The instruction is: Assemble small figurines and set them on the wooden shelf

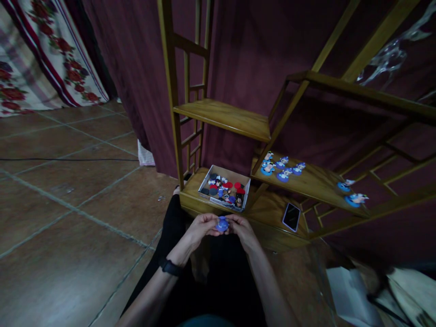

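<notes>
Between my two hands, above my lap, is a small purple figurine [222,224]. My left hand [203,227], below a black wristband, pinches it from the left. From the other side the fingers of my right hand [241,229] are closed on it. The fingers hide part of its shape. Just beyond my hands a shallow cardboard box [247,186] stands on the low shelf, holding small figurine parts and red, black and purple discs. Several finished-looking figurines on round bases, such as a purple one [284,174], stand on the shelf to the right.
A wooden shelf unit [221,116] rises in front of me against a dark red curtain [235,59]. On its lower right board lies a phone [291,217]. Two blue-based figurines, one of them tilted [356,200], are farther right. A white box [352,290] sits on the floor.
</notes>
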